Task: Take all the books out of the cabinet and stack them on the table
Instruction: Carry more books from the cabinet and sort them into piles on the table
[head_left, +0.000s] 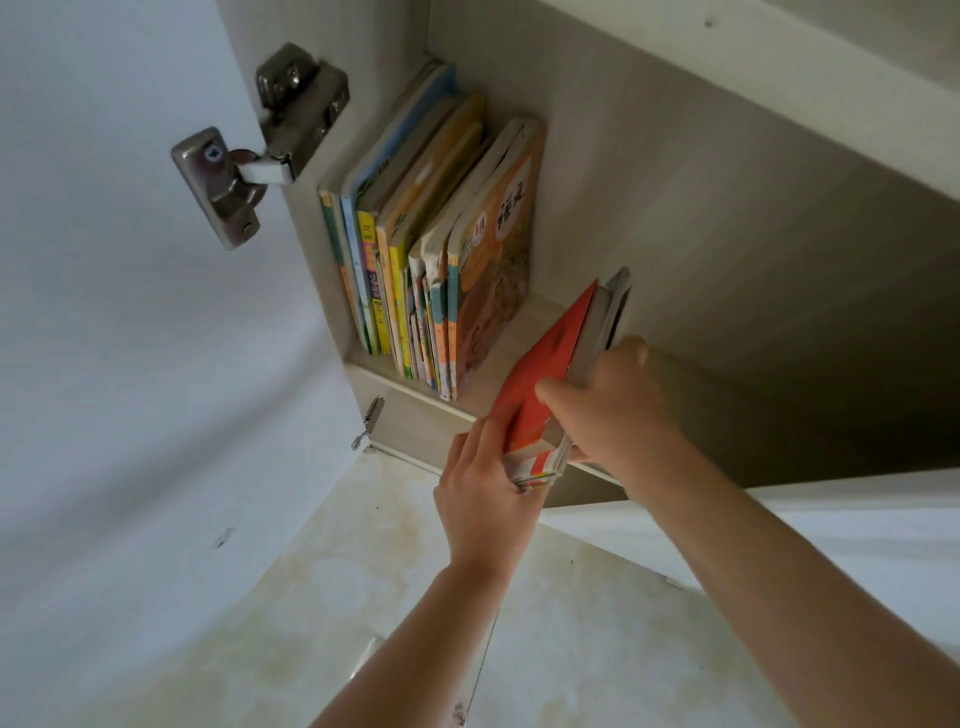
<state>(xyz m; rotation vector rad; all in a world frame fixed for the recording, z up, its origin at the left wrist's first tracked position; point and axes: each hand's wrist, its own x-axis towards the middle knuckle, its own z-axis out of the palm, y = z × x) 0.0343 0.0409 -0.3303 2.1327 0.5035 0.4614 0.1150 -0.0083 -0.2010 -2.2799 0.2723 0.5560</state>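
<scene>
Up at the pale wooden cabinet shelf (524, 332), both hands clamp a tilted bundle of thin books fronted by an orange-red cover (545, 374): left hand (483, 493) below, right hand (613, 410) beside; a row of colourful upright books (421, 244) stands left.

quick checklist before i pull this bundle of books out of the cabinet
1. Both hands on the bundle of books: left hand holds the near end, right hand grips the side. Ok.
2. Bundle out past the shelf edge: only partly, far end is above the shelf. Not ok yet.
3. Row of books at the left stands apart from the bundle and leans on the cabinet wall. Ok.
4. Cabinet door swung open, out of the path. Ok.
5. Table ready for stacking: not in view. Cannot tell.
</scene>
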